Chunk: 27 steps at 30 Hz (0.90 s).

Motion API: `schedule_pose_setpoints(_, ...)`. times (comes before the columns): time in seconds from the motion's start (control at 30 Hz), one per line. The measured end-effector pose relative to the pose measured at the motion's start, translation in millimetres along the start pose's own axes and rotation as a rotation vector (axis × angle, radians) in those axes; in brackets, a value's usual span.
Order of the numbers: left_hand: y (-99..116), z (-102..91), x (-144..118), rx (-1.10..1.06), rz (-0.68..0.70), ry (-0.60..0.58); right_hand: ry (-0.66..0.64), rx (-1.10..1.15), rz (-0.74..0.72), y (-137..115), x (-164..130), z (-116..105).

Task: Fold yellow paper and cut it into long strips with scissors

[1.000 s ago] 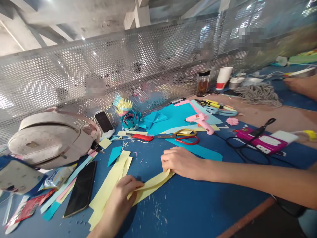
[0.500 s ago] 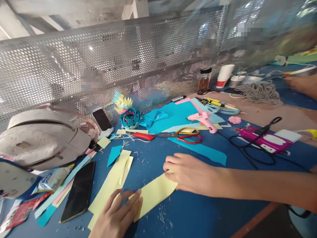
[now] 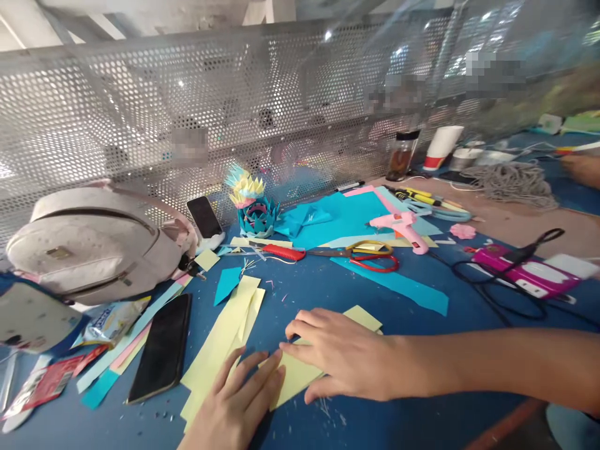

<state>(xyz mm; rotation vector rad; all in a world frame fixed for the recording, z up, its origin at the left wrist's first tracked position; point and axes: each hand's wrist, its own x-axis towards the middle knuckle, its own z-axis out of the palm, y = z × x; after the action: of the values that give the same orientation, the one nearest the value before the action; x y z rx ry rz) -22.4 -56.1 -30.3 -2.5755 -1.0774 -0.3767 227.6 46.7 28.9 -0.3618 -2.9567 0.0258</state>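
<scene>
Yellow paper strip (image 3: 300, 372) lies flat on blue table (image 3: 398, 400), just right of phone (image 3: 162, 347). Left hand (image 3: 232, 409), right hand (image 3: 340, 359) press on it, fingers extended, slightly spread, apparently flattening a fold.

Both hands are covering most of the folded yellow paper (image 3: 300, 375), so the crease itself is hiding under the right hand (image 3: 344, 362). The left hand (image 3: 234, 409) is getting cut off at the wrist by the bottom edge. A few patches on the mesh screen (image 3: 140, 94) are blurring out whatever's behind them. Someone else's hand (image 3: 581, 167) is poking in at the far right edge, mostly out of view. The packets (image 3: 32, 381) at the far left are running off the edge too, print too small to read.
</scene>
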Motion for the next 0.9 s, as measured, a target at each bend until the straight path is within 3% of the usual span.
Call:
schedule_pose_setpoints(0.33,2,-0.6,1,-0.005,-0.038,0.028,0.187,-0.128,0.239,-15,-24,11)
schedule_pose_setpoints(0.6,1,2.6,1,-0.03,-0.039,0.067,0.164,-0.101,0.416,-9,-36,6)
schedule_pose_setpoints(0.8,2,2.6,2,-0.041,-0.041,0.071,0.001,0.038,0.292,-19,-37,9)
schedule_pose_setpoints(0.9,3,-3.0,7,-0.049,-0.051,0.063,-0.018,0.077,0.277,-22,-41,16)
